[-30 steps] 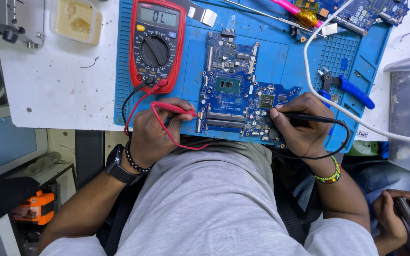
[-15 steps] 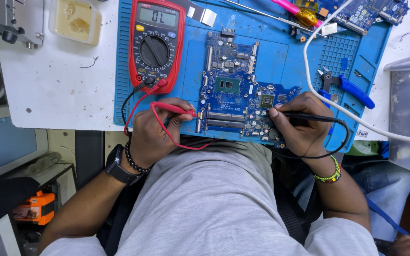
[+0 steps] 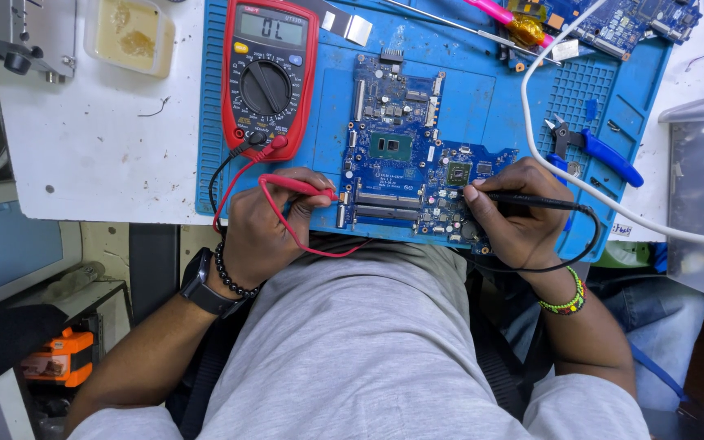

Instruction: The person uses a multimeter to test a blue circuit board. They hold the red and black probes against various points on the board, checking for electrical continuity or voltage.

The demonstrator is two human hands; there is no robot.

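Observation:
A blue circuit board (image 3: 405, 155) lies on a blue work mat (image 3: 490, 98). My left hand (image 3: 266, 224) grips a red test probe (image 3: 299, 187), its tip touching the board's left lower edge. My right hand (image 3: 515, 212) holds a black test probe (image 3: 523, 198) against the board's right part. Red and black leads run from both probes to a red multimeter (image 3: 269, 73) standing at the mat's left end.
Blue-handled cutters (image 3: 592, 147) lie on the mat's right side. A white cable (image 3: 547, 138) crosses there. A second circuit board (image 3: 637, 20) sits at the top right, a yellowish tray (image 3: 128, 33) at top left, and a clear plastic box (image 3: 698, 195) at the right.
Both hands and probes hold nearly the same place. Another person's hand at the lower right has dropped out of view.

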